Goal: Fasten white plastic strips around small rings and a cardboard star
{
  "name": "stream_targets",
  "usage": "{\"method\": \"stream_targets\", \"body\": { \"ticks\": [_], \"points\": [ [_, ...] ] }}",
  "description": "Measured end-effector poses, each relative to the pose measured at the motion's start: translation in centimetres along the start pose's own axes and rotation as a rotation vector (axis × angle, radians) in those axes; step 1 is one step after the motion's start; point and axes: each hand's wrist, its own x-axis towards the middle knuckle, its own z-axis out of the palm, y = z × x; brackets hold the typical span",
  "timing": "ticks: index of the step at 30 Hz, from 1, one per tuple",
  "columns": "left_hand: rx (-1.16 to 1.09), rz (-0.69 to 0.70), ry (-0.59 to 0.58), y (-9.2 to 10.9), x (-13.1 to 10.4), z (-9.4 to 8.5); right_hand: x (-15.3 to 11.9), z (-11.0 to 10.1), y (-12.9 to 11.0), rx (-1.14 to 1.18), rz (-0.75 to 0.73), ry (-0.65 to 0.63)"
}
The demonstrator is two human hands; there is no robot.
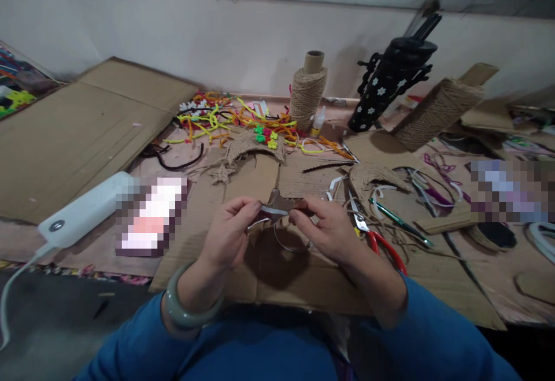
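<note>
A small star-shaped piece of brown cardboard (276,198) is held up between my two hands, with a pale strip (277,212) across its face. My left hand (225,232) pinches the star's left point between thumb and finger. On the opposite side, my right hand (330,232) is closed in a pinch at the right point and strip end. A thin pale loop (288,245) hangs below the star. Behind it lie a twine-wrapped star (222,174) and a twine-wrapped crescent (243,147) with green, red and yellow flowers.
Red-handled scissors (377,242), a green crochet hook (401,224) and another twine crescent (362,180) lie right. Two twine spools (309,93) (440,112), a glue bottle (318,122) and a black vase (385,80) stand behind. A power bank (89,207) and blurred phone (151,216) lie left.
</note>
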Motion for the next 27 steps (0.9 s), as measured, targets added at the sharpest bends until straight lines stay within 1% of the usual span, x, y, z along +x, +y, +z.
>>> {"method": "stream_targets", "body": {
  "ticks": [1, 3, 5, 7, 9, 11, 14, 18, 21, 23, 24, 25, 27],
  "points": [
    [0.003, -0.002, 0.003, 0.0, 0.0, 0.0, 0.0, 0.0, 0.0, 0.051, 0.032, -0.013],
    [0.003, 0.021, -0.023, -0.1, -0.2, -0.1, 0.2, 0.1, -0.1, 0.234, 0.14, -0.046],
    [0.045, 0.081, -0.072, -0.4, -0.4, -0.3, 0.4, 0.3, -0.1, 0.447, 0.249, -0.073],
    [0.148, 0.156, -0.1, -0.7, -0.6, -0.7, 0.6, 0.4, -0.1, 0.6, 0.307, -0.083],
    [0.231, 0.203, -0.097, -1.0, -0.6, -1.1, 0.6, 0.5, -0.1, 0.664, 0.328, -0.086],
    [0.238, 0.207, -0.096, -1.1, -0.6, -1.2, 0.7, 0.6, -0.1, 0.675, 0.344, -0.092],
    [0.16, 0.169, -0.12, -0.9, -0.5, -0.9, 0.6, 0.5, 0.1, 0.696, 0.374, -0.122],
    [0.033, 0.13, -0.12, -0.2, -0.7, 0.1, 0.6, 0.5, 0.3, 0.76, 0.435, -0.211],
    [0.041, 0.132, -0.108, -0.1, -0.7, 0.2, 0.8, 0.2, 0.3, 0.708, 0.453, -0.267],
    [0.085, 0.173, -0.113, -0.3, -0.6, -0.1, 0.8, 0.0, 0.4, 0.573, 0.415, -0.268],
    [0.119, 0.199, -0.121, -0.4, -0.6, -0.3, 0.8, -0.1, 0.5, 0.471, 0.376, -0.239],
    [0.163, 0.227, -0.13, -0.5, -0.5, -0.5, 0.7, -0.2, 0.5, 0.357, 0.323, -0.184],
    [0.281, 0.291, -0.15, -0.7, -0.4, -0.9, 0.5, -0.3, 0.6, 0.154, 0.19, -0.023]
  ]
}}
